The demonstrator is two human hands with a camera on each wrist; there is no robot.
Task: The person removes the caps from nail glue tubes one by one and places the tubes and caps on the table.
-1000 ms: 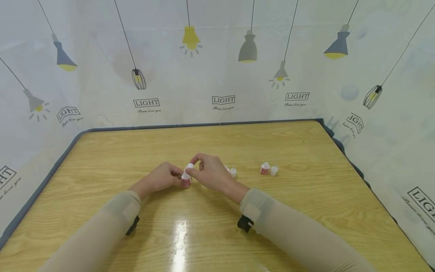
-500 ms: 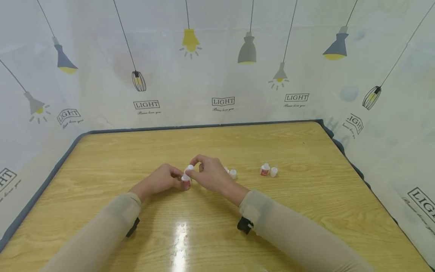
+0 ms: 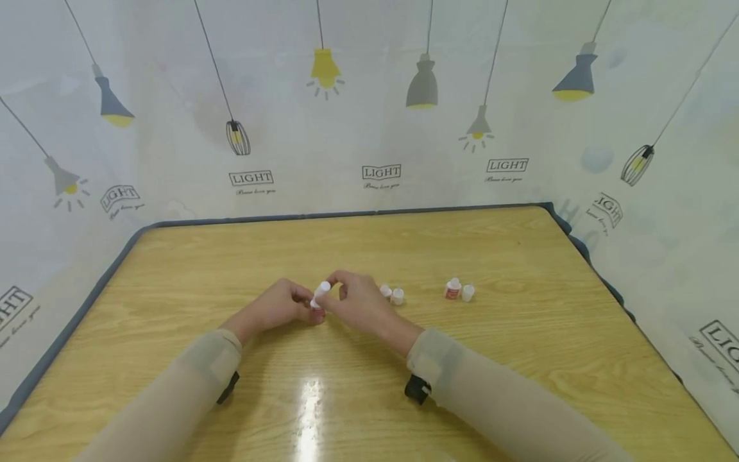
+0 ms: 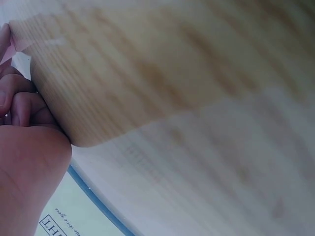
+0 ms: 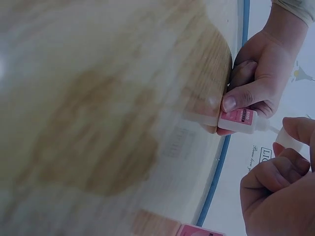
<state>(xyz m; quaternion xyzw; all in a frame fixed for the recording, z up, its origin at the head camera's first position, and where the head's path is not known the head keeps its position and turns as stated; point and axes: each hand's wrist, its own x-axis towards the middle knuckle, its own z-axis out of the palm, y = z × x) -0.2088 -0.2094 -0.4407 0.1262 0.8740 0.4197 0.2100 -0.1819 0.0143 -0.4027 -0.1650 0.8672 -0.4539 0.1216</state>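
Note:
My left hand [image 3: 281,301] holds a small white dropper bottle [image 5: 237,121] with a pink-red label, low at the table, between thumb and fingers. In the right wrist view the bottle's thin nozzle points toward a white cap [image 5: 289,139], which my right hand [image 3: 360,301] pinches between thumb and forefinger. The cap is by the nozzle tip; I cannot tell whether they touch. In the left wrist view only part of the left hand [image 4: 27,147] shows, with its fingers curled, and the bottle is hidden.
Right of my hands, another small bottle [image 3: 385,292] stands partly hidden beside a loose white cap [image 3: 398,296]. Farther right stands a red-labelled bottle [image 3: 453,290] with a white cap [image 3: 468,293] next to it. The wooden table [image 3: 491,359] meets lamp-patterned walls.
My right hand has lowered slightly with the cap, which now looks more tilted above the bottle. The left hand stays in place on the bottle. The head view has shifted a little.

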